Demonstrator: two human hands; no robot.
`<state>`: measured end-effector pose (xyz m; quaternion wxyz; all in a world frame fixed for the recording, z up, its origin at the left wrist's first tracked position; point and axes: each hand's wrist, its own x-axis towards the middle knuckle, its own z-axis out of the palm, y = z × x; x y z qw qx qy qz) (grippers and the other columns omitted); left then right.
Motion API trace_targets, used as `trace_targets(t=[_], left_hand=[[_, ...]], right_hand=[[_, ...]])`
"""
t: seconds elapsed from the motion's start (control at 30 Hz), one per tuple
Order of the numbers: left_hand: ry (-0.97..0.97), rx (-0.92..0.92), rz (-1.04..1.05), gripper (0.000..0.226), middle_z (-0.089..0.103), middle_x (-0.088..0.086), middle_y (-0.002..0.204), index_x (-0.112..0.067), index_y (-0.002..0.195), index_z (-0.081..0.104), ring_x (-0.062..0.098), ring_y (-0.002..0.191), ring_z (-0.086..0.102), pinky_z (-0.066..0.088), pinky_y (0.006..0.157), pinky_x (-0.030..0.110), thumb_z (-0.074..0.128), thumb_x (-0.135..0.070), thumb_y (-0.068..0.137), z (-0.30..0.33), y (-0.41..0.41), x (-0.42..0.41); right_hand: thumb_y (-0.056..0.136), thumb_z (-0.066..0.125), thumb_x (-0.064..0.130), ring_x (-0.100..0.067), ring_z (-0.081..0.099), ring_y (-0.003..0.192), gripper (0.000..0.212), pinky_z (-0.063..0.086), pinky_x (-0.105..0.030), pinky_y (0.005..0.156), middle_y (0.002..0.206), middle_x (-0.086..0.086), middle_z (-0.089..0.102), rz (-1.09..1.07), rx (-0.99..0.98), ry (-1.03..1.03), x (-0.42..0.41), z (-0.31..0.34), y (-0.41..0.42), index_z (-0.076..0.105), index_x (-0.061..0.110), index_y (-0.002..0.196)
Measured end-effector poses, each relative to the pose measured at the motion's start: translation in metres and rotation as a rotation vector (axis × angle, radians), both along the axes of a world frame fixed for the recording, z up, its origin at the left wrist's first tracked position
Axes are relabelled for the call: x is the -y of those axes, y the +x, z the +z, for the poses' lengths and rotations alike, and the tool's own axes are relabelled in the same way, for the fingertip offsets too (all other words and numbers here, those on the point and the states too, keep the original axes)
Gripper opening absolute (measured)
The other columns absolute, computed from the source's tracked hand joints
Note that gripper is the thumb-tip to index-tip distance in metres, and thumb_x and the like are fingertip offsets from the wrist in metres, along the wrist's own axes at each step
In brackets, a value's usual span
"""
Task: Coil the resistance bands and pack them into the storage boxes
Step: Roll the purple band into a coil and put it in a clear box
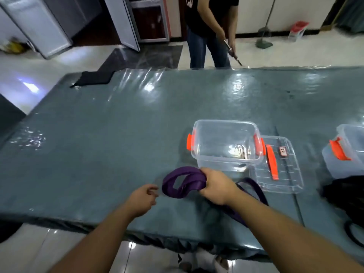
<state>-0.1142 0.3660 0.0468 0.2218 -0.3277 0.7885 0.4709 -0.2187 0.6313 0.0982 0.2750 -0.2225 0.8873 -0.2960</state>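
- Grey-blue sheeting under a glossy clear film covers the table [118, 134], which fills most of the view; beyond its far edge at 12 o'clock stands a second person [211, 30] holding a thin dark rod.
- At 5 o'clock of centre the right hand [214, 187] grips the purple resistance band [183, 183], fingers curled over a bunch of loops that rest on the table; the rest of the band trails uncoiled under the right forearm toward 5 o'clock.
- Just to the left of the coil, the left hand [144, 198] hovers with loosely curled fingers, grasping nothing and apart from the band.
- Near the coil at 1 o'clock sits the open clear storage box [226, 142] with orange latches, its lid [277, 166] lying flat beside it at 3 o'clock; a second box [346, 148] sits at the right edge, with a dark bundle [346, 192] in front of it — probably more bands, though I cannot tell.
- Risk, as I judge it: the band is springy, and held by one hand the loops could spring open — or the trailing tail could snag on the lid and drag it.
- Room looks generous to 9 and 11 o'clock; the near table edge lies close beneath the forearms, so the tail could slip off there.
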Motion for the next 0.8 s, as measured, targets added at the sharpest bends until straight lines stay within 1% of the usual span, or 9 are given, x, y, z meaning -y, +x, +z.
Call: trace_targets(t=[0.07,0.13,0.23,0.3,0.37,0.43,0.6,0.7,0.8], left_hand=[[0.106,0.007,0.016,0.050,0.063,0.009,0.112,-0.005,0.147,0.047,0.021,0.081,0.066,0.055,0.065,0.024,0.048,0.008,0.099,-0.006,-0.001,0.004],[0.069,0.004,-0.041,0.066,0.057,0.006,0.134,-0.021,0.153,0.041,0.024,0.113,0.063,0.057,0.091,0.035,0.064,-0.004,0.094,-0.012,-0.003,0.007],[0.115,-0.008,-0.010,0.087,0.046,-0.007,0.141,-0.040,0.155,0.033,0.019,0.128,0.055,0.051,0.103,0.040,0.080,-0.027,0.083,-0.013,-0.010,0.013],[0.090,-0.031,-0.038,0.090,0.048,-0.011,0.141,-0.038,0.157,0.030,0.017,0.127,0.056,0.047,0.108,0.040,0.080,-0.030,0.083,-0.017,-0.018,0.014],[-0.048,-0.063,-0.056,0.077,0.058,-0.007,0.141,-0.031,0.155,0.037,0.019,0.122,0.059,0.047,0.106,0.036,0.074,-0.026,0.088,-0.026,-0.026,0.013],[-0.178,-0.072,-0.020,0.066,0.063,0.001,0.137,-0.027,0.152,0.041,0.026,0.121,0.062,0.048,0.102,0.035,0.069,-0.029,0.092,-0.033,-0.032,0.015],[-0.369,0.009,-0.097,0.073,0.039,0.009,0.159,-0.030,0.158,0.032,0.036,0.140,0.043,0.038,0.117,0.047,0.062,-0.029,0.091,-0.048,-0.039,0.024],[-0.443,-0.082,-0.247,0.069,0.032,0.006,0.161,-0.026,0.155,0.038,0.032,0.145,0.031,0.031,0.121,0.042,0.062,-0.025,0.090,-0.048,-0.045,0.014],[-0.445,-0.142,-0.413,0.062,0.041,0.001,0.155,-0.025,0.149,0.047,0.027,0.141,0.036,0.034,0.119,0.038,0.062,-0.027,0.089,-0.052,-0.053,0.004]], right_hand=[[0.076,0.059,0.038,-0.020,0.066,0.081,0.022,0.058,-0.041,0.076,0.087,0.006,0.069,-0.010,0.024,0.049,0.007,-0.019,0.002,0.057,0.029,0.095],[0.075,0.060,0.038,-0.022,0.067,0.083,0.024,0.058,-0.042,0.077,0.089,0.006,0.070,-0.020,0.045,0.075,0.015,-0.034,0.003,0.055,0.030,0.097],[0.078,0.063,0.039,-0.026,0.068,0.093,0.028,0.056,-0.040,0.081,0.097,0.002,0.071,-0.021,0.070,0.084,0.030,-0.048,0.004,0.054,0.031,0.104],[0.078,0.069,0.045,-0.029,0.062,0.113,0.052,0.051,-0.041,0.094,0.115,-0.001,0.068,-0.025,0.042,0.108,0.042,-0.058,0.005,0.052,0.031,0.125],[0.072,0.074,0.058,-0.030,0.044,0.138,0.095,0.037,-0.046,0.115,0.144,-0.003,0.054,-0.033,-0.010,0.204,0.052,-0.066,0.006,0.032,0.028,0.152],[0.072,0.074,0.065,-0.030,0.025,0.152,0.114,0.021,-0.047,0.124,0.162,-0.003,0.034,-0.027,-0.034,0.264,0.055,-0.075,0.008,0.015,0.026,0.161],[0.091,0.058,0.057,-0.024,0.008,0.159,0.093,0.016,-0.045,0.128,0.172,0.001,0.011,-0.014,-0.067,0.295,0.025,-0.093,0.016,0.008,0.027,0.163],[0.092,0.058,0.048,-0.026,0.023,0.154,0.081,0.025,-0.042,0.125,0.168,-0.001,0.022,-0.045,-0.055,0.325,0.000,-0.100,0.019,0.022,0.025,0.160],[0.092,0.058,0.040,-0.027,0.035,0.146,0.070,0.034,-0.040,0.120,0.160,-0.003,0.036,-0.051,0.019,0.410,-0.023,-0.102,0.023,0.034,0.022,0.155]])
